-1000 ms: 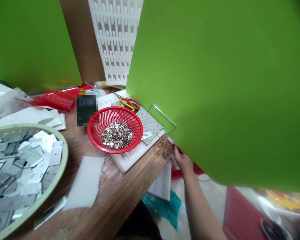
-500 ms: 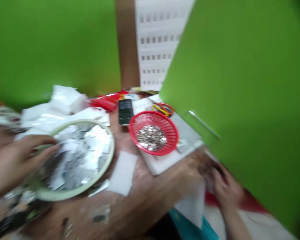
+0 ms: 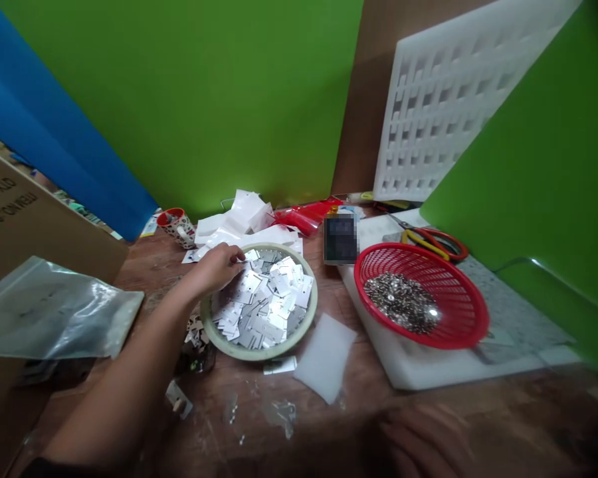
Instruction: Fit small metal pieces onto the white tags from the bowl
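Observation:
My left hand (image 3: 220, 267) reaches over the left rim of a round pale-green basin (image 3: 306, 332). Its bent thumb and fingers are apart, the tips close to the flat silvery metal plates (image 3: 266, 309) that fill the basin. I see nothing held there, though part of the fingers is hidden. Low on the right, at the near side of the table, my right hand (image 3: 423, 438) is dark and blurred. Its fingers look stretched out toward the left, and no object shows in them. Beyond it stands a red plastic basket (image 3: 461, 309) with many small shiny metal pieces (image 3: 403, 302).
The basket rests on a white foam slab (image 3: 408, 372), with scissors (image 3: 428, 242) behind it. Between basin and basket lie a white foam sheet (image 3: 326, 358) and a dark device (image 3: 341, 239). A mug (image 3: 176, 227), plastic bag (image 3: 54, 312) and cardboard box (image 3: 40, 206) are left; green panels (image 3: 229, 99) stand behind.
My view has swung left, so box, mug and bag now show. My left hand stays at the basin's left rim. My right hand has come from the far right toward the near table edge.

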